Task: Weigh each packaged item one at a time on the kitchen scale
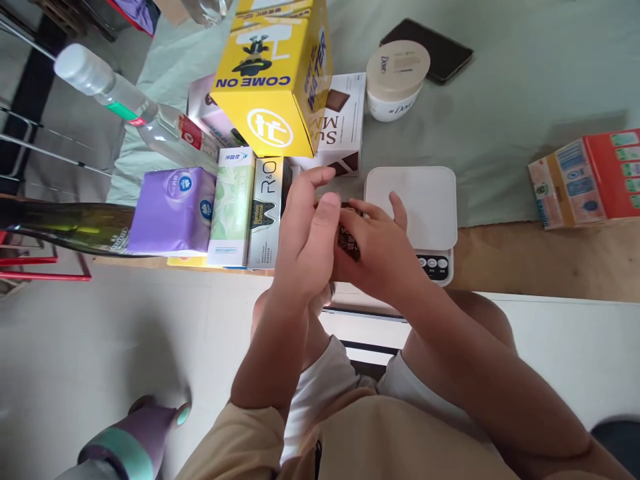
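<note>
Both my hands hold a small dark packet (349, 235) with pale print, just above the table's front edge. My left hand (305, 233) covers the packet's left side, thumb on top. My right hand (383, 250) grips it from the right, fingers spread toward the white kitchen scale (417, 200), which sits right behind. Most of the packet is hidden by my fingers.
A yellow "COME ON" box (273, 73), a chocolate box (345, 123), a white cream jar (397, 80), a phone (430, 48), tissue packs (175, 210), a toothpaste box (265, 213), a clear bottle (115, 90), a dark bottle (65, 227) and an orange carton pack (590, 177) lie around.
</note>
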### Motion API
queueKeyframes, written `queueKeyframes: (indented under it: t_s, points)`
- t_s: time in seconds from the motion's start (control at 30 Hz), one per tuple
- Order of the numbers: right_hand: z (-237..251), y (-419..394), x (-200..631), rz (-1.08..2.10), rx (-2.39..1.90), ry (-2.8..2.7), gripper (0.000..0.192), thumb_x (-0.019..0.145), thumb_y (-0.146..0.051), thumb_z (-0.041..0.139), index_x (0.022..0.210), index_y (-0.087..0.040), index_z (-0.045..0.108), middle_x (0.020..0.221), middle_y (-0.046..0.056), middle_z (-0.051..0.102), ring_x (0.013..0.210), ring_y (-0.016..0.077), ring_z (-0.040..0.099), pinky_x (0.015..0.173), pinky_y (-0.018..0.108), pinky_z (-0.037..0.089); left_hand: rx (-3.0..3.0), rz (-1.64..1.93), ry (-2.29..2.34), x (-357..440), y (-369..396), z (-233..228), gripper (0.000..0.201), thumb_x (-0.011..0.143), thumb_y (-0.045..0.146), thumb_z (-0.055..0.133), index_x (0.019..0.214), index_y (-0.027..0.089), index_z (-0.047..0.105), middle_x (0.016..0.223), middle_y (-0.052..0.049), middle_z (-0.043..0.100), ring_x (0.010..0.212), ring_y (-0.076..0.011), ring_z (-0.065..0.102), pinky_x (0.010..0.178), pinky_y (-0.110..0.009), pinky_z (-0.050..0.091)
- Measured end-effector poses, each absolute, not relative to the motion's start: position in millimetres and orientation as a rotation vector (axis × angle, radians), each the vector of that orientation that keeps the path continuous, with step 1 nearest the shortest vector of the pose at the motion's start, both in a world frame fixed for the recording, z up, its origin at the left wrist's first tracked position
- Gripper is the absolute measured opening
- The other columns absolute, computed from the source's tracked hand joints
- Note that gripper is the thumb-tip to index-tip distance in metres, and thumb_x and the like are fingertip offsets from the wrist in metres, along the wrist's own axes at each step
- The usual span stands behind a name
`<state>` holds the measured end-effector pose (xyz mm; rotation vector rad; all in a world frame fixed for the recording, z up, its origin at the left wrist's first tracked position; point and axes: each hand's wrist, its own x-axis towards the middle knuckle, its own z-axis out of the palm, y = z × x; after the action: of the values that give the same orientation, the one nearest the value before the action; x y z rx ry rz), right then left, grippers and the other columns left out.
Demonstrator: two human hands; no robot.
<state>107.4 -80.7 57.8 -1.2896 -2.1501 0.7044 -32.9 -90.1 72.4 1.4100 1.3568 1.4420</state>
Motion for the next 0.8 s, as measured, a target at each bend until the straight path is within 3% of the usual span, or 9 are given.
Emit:
queueKeyframes:
  t_s: [0.1,0.27,0.37,0.5,0.6,0.7,0.8]
  points:
    - [60,-78,120,0.576,-1.345,-2.026,0.032,0.099,-0.04,0.056,0.122,-0.028,0.075,0.119,0.007,0.082,0.14,0.034,0.065,0.133,0.07,0.025,1.428,1.438,1.174,-25,-88,74,0.044,0.103,0.068,0.054,0.13,0.035,0.066,0.138,-0.004,0.066,0.133,-0.029,0.062,0.118,-0.054,0.051]
    - [65,-76,160,0.382,-1.481,-1.952,0.032,0.097,-0.043,0.057,0.114,-0.027,0.08,0.111,0.008,0.083,0.118,0.031,0.075,0.115,0.06,0.048,1.623,1.325,0.964,3,-83,75,0.053,0.108,0.069,0.039,0.132,0.027,0.06,0.144,-0.006,0.065,0.138,-0.0278,0.062,0.119,-0.047,0.055]
    - [64,-76,184,0.381,-1.501,-1.93,0.032,0.097,-0.042,0.059,0.113,-0.027,0.081,0.113,0.009,0.082,0.112,0.0297,0.076,0.107,0.057,0.053,1.66,1.286,0.952,15,-77,75,0.054,0.11,0.068,0.033,0.129,0.025,0.06,0.143,-0.007,0.068,0.138,-0.0257,0.065,0.118,-0.044,0.056]
    - [54,-67,217,0.284,-1.444,-1.753,0.028,0.096,-0.044,0.061,0.108,-0.026,0.079,0.102,0.009,0.074,0.103,0.0276,0.072,0.094,0.05,0.057,1.54,1.535,1.043,10,-65,69,0.044,0.105,0.067,0.054,0.113,0.027,0.07,0.122,-0.003,0.076,0.123,-0.0233,0.072,0.113,-0.04,0.058]
    - [42,-57,234,0.218,-1.432,-1.652,0.025,0.097,-0.042,0.055,0.1,-0.025,0.073,0.09,0.007,0.067,0.093,0.0271,0.068,0.088,0.05,0.056,1.441,1.604,1.108,-2,-57,63,0.038,0.099,0.065,0.067,0.101,0.029,0.074,0.104,-0.001,0.076,0.102,-0.0197,0.074,0.093,-0.034,0.063]
    - [36,-51,237,0.258,-1.43,-1.661,0.025,0.096,-0.042,0.055,0.101,-0.023,0.07,0.091,0.008,0.066,0.093,0.0269,0.067,0.088,0.051,0.056,1.393,1.593,1.265,-9,-54,61,0.033,0.097,0.061,0.072,0.091,0.028,0.075,0.088,0.0,0.072,0.082,-0.0168,0.068,0.074,-0.033,0.059]
    - [38,-50,234,0.316,-1.411,-1.704,0.022,0.098,-0.039,0.055,0.105,-0.024,0.069,0.096,0.009,0.066,0.098,0.0267,0.067,0.09,0.048,0.056,1.411,1.569,1.301,-11,-52,60,0.032,0.098,0.056,0.073,0.089,0.025,0.074,0.085,-0.001,0.071,0.077,-0.0155,0.065,0.071,-0.033,0.056]
